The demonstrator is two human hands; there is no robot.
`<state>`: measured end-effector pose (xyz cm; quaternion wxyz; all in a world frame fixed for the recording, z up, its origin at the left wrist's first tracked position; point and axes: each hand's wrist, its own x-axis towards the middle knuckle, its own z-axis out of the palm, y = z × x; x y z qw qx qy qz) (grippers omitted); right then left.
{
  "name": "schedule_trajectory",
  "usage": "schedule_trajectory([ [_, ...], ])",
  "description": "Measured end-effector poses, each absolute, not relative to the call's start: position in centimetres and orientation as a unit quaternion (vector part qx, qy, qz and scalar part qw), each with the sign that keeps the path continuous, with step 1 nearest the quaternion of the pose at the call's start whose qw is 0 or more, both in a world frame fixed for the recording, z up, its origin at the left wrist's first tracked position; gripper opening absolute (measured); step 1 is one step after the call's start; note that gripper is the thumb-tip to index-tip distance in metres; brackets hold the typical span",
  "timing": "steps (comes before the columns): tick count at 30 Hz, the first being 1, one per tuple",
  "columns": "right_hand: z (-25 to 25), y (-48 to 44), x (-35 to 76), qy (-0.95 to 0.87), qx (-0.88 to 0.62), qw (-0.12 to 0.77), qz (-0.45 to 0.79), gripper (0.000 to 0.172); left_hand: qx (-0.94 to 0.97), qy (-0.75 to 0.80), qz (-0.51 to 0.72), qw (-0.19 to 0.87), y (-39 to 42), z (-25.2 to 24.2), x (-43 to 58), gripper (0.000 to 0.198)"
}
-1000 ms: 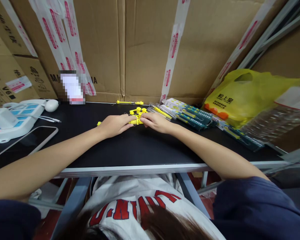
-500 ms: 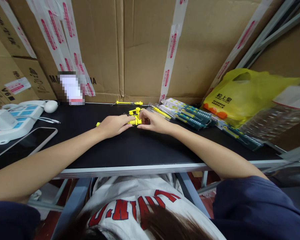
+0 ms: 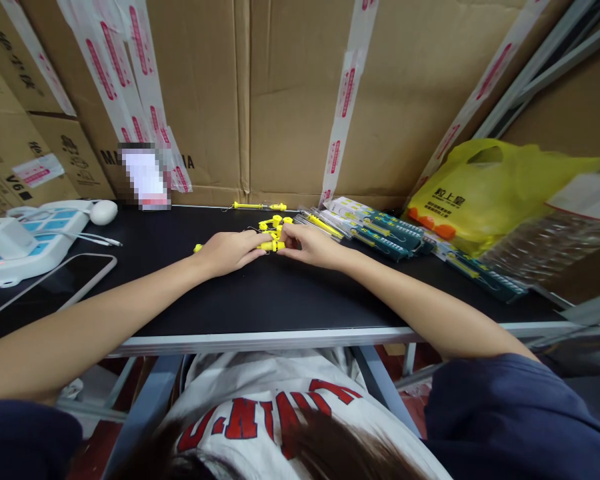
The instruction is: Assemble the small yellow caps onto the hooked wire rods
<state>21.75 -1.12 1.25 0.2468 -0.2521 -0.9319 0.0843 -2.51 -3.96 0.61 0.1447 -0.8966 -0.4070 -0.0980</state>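
Observation:
A slim yellow plastic tool (image 3: 267, 247) lies lengthwise between my hands, low over the black tabletop. My left hand (image 3: 230, 252) is wrapped over its body, and a yellow end sticks out past the wrist side. With thumb and finger, my right hand (image 3: 307, 245) pinches the tool's right end. Other loose yellow pieces (image 3: 276, 222) lie just behind the fingers, partly hidden by them. Farther back, a similar yellow tool with a thin wire hook (image 3: 259, 206) rests along the cardboard.
Thin metal rods and yellow parts (image 3: 325, 225) lie beside green-and-white packages (image 3: 380, 230) on the right. A yellow plastic bag (image 3: 480, 190) and a clear plastic container (image 3: 535, 247) stand beyond. On the left are a power strip (image 3: 55, 250) and a phone (image 3: 55, 287). Cardboard boxes (image 3: 290, 100) wall the back.
The right fingers have shifted slightly at the tool's right end, showing a little more of it. The left hand keeps its hold nearly unmoved.

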Motion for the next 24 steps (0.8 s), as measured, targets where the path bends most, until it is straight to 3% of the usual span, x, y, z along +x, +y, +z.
schedule_trajectory([
  [6, 1.67, -1.48, 21.81, -0.926, -0.269, 0.249, 0.095, 0.025, -0.896, -0.41, -0.1, 0.135, -4.11, 0.74, -2.43, 0.044],
  [11, 1.69, -1.46, 21.73, -0.924, -0.274, 0.225, 0.146, 0.042, -0.896, -0.407, -0.108, 0.138, -4.07, 0.66, -2.46, 0.043],
  [20, 1.08, -0.95, 21.77, -0.919, -0.23, 0.275, 0.165, 0.02, -0.899, -0.403, -0.101, 0.138, -3.9, 0.54, -2.54, 0.044],
  [24, 0.99, -1.08, 21.75, -0.919, -0.23, 0.286, 0.144, 0.023, -0.898, -0.405, -0.101, 0.139, -3.94, 0.6, -2.52, 0.044],
])
